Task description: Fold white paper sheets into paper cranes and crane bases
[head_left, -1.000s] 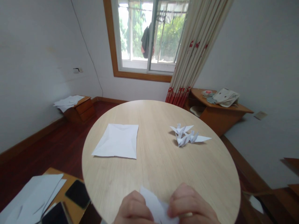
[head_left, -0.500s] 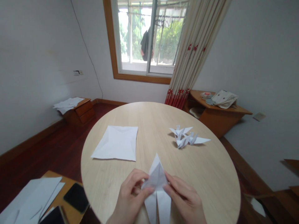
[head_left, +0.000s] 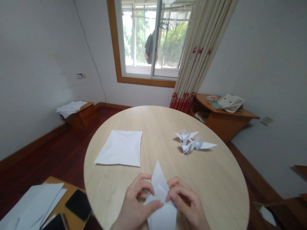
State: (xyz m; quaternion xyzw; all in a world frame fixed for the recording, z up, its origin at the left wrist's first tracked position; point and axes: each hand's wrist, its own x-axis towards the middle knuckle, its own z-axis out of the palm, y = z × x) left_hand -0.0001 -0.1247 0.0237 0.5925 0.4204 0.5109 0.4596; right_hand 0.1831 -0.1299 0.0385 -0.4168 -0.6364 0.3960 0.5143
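A white folded paper (head_left: 159,182) with a pointed top lies at the near edge of the round table, between my hands. My left hand (head_left: 139,199) grips its left side, the thumb pressed flat across the front. On the other side, my right hand (head_left: 185,198) pinches the right edge between thumb and fingers. Beyond them to the right stand several white paper cranes (head_left: 190,142), clustered together. A square stack of creased white paper (head_left: 121,147) lies to the left, apart from both hands.
The round table (head_left: 155,118) has a pale wood top. At lower left, a low wooden surface bears white sheets (head_left: 35,204) and dark phones (head_left: 78,204). A small drawer cabinet (head_left: 87,116) and a corner desk (head_left: 223,123) stand farther back.
The lower part of the folded paper showed two separate legs with a slit; now one broad layer covers it. My right fingers have curled in more, and the tip has shifted slightly left.
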